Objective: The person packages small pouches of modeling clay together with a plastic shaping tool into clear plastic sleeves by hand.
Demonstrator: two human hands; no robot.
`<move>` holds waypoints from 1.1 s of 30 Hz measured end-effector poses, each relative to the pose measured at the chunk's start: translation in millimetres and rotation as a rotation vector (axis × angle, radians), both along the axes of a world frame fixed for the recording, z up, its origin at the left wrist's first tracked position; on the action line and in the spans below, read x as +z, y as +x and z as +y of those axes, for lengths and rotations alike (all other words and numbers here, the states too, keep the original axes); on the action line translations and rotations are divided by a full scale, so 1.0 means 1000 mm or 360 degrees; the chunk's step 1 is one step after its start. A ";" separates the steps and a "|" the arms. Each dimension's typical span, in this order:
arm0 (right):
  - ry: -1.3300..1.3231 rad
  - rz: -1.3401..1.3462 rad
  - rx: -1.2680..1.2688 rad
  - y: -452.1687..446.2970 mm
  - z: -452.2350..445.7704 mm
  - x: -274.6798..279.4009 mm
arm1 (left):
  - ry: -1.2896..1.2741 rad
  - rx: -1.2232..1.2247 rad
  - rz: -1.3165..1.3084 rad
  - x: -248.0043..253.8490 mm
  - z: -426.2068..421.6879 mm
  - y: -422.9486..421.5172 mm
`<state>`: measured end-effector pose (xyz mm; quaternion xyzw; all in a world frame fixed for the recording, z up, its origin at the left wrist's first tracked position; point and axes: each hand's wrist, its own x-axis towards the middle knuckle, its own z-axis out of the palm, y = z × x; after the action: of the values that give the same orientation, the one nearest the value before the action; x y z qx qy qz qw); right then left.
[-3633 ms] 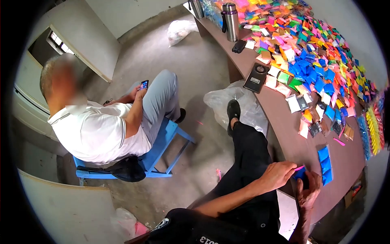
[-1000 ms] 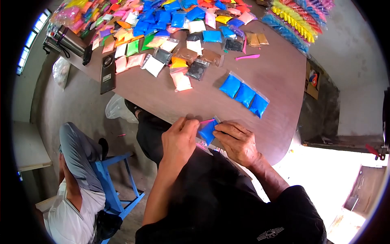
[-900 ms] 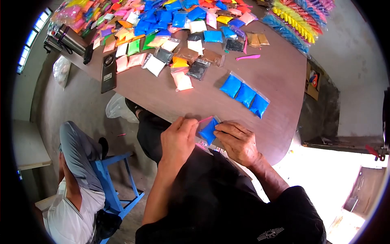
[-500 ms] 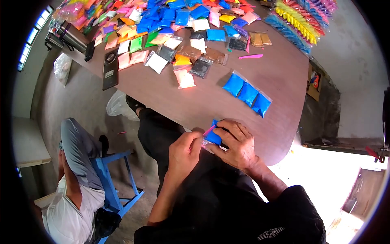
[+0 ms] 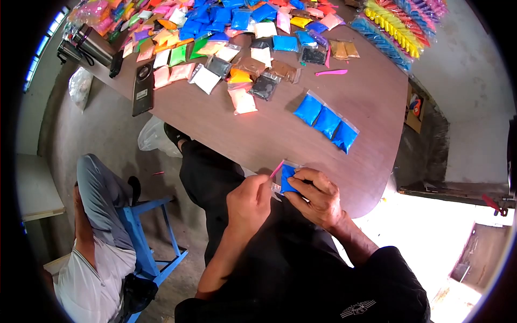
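Seen from the head camera, a person in black sits at a brown table [image 5: 258, 137], the left hand [image 5: 249, 204] pinched closed on a thin pink strip [image 5: 277, 168] and the right hand [image 5: 316, 198] clamped on a small blue packet [image 5: 287, 177]. The packet is between the two hands at the table's near edge (whether it touches the tabletop is impossible to tell), the strip slanting up beside it. Just beyond, a row of three blue packets [image 5: 326, 123] lies at an angle, with a pink plastic tool [image 5: 331, 72] farther back. A heap of multicolored packets [image 5: 215, 24] covers the far side, flanked by bundles of blue, yellow and red pieces [image 5: 390, 33] at right and, at left, a dark rectangular device [image 5: 143, 89] and a steel flask [image 5: 96, 45]. On the left, a second person in a white shirt [image 5: 89, 277] sits on a blue wooden seat [image 5: 141, 237], well apart from the packet.
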<state>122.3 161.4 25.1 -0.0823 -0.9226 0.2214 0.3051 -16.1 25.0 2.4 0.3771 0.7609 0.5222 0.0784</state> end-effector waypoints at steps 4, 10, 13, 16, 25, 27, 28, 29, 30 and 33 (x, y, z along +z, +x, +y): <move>-0.0454 0.0028 -0.0116 0.006 -0.003 -0.002 | 0.0053 -0.0142 -0.0115 0.020 -0.005 0.006; -0.0678 0.0086 -0.0064 0.012 0.003 -0.010 | 0.0058 -0.0024 0.0101 0.003 0.007 -0.004; -0.0795 0.0028 -0.0094 0.014 0.002 -0.008 | 0.0050 -0.0103 -0.0115 0.018 0.001 0.005; -0.0954 0.0119 -0.0051 0.012 0.005 -0.011 | 0.0090 -0.0158 -0.0127 0.017 -0.001 0.013; -0.0982 0.0107 -0.0056 0.013 0.008 -0.011 | 0.0144 -0.0104 -0.0146 0.021 0.000 0.006; -0.0979 0.0121 -0.0049 0.012 0.008 -0.011 | 0.0133 -0.0182 -0.0157 0.019 0.000 0.006; -0.0973 0.0133 -0.0045 0.013 0.009 -0.011 | 0.0123 -0.0207 -0.0237 0.018 -0.001 0.003; -0.0972 0.0133 -0.0048 0.013 0.010 -0.012 | 0.0124 -0.0210 -0.0239 0.018 0.001 0.000; -0.0938 0.0130 -0.0028 0.013 0.010 -0.012 | 0.0119 -0.0229 -0.0288 0.019 0.003 -0.004; -0.0905 0.0122 0.0006 0.013 0.009 -0.012 | 0.0125 -0.0299 -0.0347 0.015 0.000 -0.012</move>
<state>135.2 170.2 13.2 -0.1544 -0.8114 0.4749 0.3039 -28.4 24.6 17.3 0.3905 0.6882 0.5798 0.1943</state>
